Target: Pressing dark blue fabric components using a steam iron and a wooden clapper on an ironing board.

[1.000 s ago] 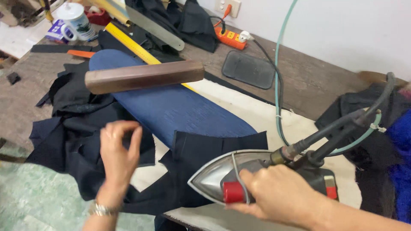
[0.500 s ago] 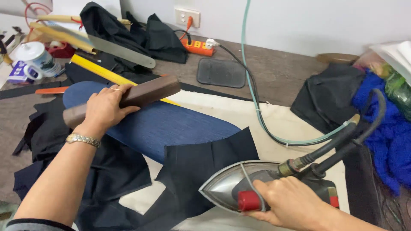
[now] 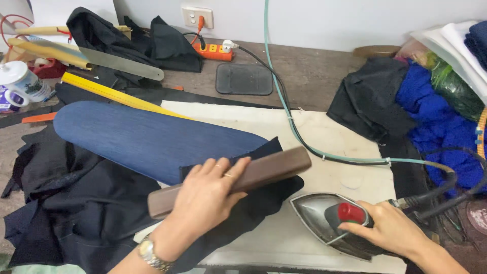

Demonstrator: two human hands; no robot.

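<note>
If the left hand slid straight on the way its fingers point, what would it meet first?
The left hand rests on the brown wooden block, fingers pointing up-right. Past the block, likely the bare cream pressing pad, then the green hose; depth unclear.
</note>
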